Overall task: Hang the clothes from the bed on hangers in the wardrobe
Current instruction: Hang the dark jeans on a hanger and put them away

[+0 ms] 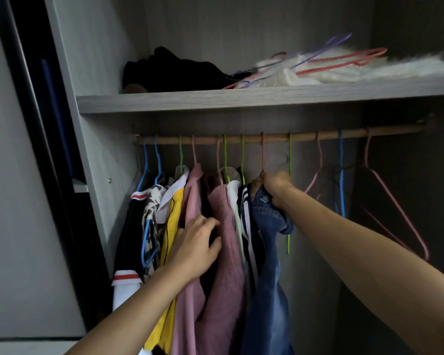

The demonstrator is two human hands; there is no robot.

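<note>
the denim piece was hung on the wooden rod by a pink hanger, right of the other clothes; its top was clutched tight in the right hand; the left hand was laid against the pink tops, fingers loose, nothing gripped; bare hangers were seen further right on the same rod

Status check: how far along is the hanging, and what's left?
Done: a row of garments hangs on the rail, up to the pink sweater. In hand: the right hand grips the denim garment at its hanger, hooked over the rail; the left hand presses on the hung clothes. Left: the bed is out of view, so unknown; spare hangers hang at right.
</note>
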